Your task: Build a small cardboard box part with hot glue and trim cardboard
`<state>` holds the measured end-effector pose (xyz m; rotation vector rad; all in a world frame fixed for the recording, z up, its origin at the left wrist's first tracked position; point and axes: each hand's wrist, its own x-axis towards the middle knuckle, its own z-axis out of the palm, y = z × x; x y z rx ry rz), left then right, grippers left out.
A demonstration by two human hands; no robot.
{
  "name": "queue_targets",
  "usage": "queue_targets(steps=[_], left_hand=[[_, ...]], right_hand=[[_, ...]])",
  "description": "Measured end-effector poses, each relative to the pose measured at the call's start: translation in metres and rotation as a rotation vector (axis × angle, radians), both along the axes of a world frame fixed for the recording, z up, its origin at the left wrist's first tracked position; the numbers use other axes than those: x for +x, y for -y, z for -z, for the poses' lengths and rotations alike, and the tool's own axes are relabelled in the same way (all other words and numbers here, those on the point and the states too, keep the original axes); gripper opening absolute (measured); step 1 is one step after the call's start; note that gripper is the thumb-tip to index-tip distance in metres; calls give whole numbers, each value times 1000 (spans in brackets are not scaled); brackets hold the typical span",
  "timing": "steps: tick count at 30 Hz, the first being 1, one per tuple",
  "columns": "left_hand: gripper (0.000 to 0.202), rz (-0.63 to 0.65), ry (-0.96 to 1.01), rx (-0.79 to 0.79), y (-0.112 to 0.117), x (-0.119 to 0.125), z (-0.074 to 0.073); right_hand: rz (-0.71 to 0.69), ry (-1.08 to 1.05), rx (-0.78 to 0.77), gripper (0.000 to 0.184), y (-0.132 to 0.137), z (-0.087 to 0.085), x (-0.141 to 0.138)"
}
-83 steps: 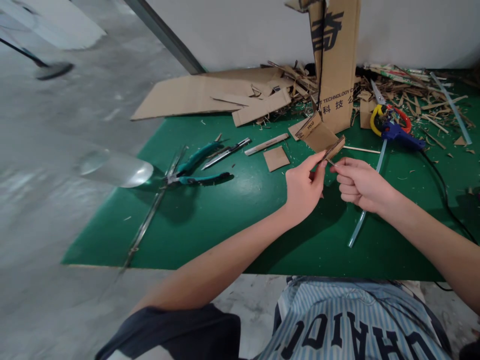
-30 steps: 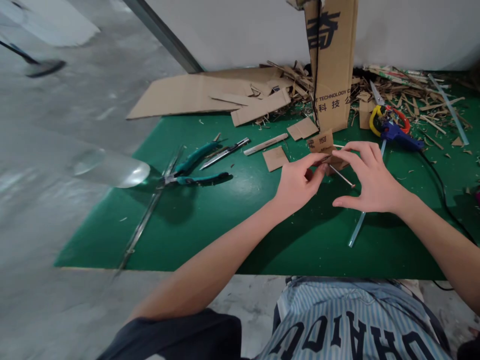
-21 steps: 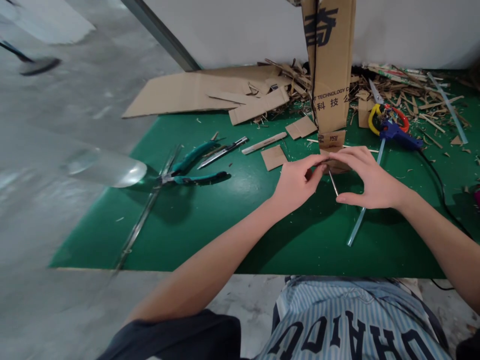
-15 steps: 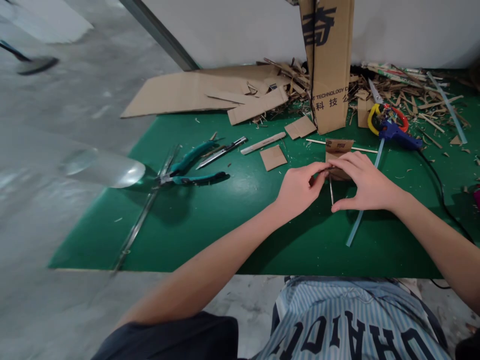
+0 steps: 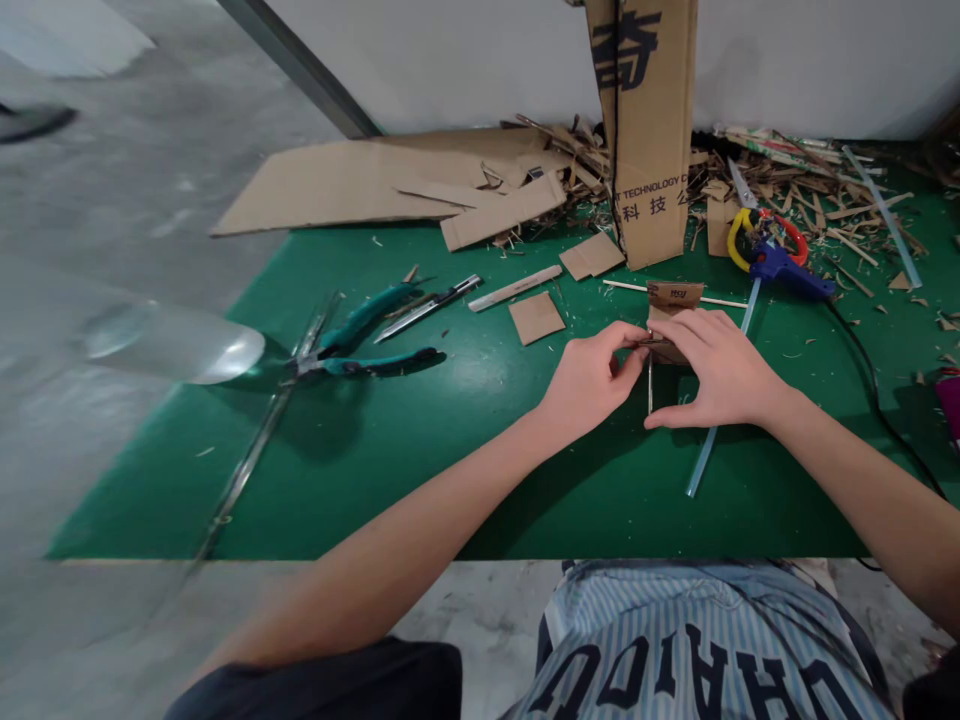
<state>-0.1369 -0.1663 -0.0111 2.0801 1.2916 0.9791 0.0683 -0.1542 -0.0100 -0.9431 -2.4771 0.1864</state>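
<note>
My left hand (image 5: 592,382) and my right hand (image 5: 716,365) meet over the green mat (image 5: 420,440). Between them stands a small folded cardboard piece (image 5: 673,296) with a printed label. A thin metal pin (image 5: 649,378) hangs down from it, pointing at the mat. The thumb and forefinger of my left hand pinch the cardboard's left edge where the pin goes in. My right hand cups the piece from the right, fingers curled over its top and thumb low on the mat.
Teal pliers (image 5: 375,340), a utility knife (image 5: 427,306) and a long metal rod (image 5: 262,440) lie at left. A tall cardboard box (image 5: 645,130) stands behind, with scraps, scissors (image 5: 754,215), a blue glue gun (image 5: 787,270) and a glue stick (image 5: 712,440) around.
The cardboard piece was held up in the air with the pin sideways; now it sits low over the mat with the pin turned to point down. My right hand has closed over it.
</note>
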Motion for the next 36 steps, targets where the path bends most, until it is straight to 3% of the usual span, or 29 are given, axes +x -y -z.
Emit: queue_targets(steps=[5, 14, 36], left_hand=[[17, 32, 8, -53, -3, -2, -3], [17, -3, -3, 0, 1, -1, 1], [17, -18, -52, -4, 1, -1, 0]], right_hand=[[-34, -36, 48, 94, 1, 2, -1], [-40, -37, 47, 93, 3, 3, -6], [8, -71, -29, 81, 4, 1, -11]])
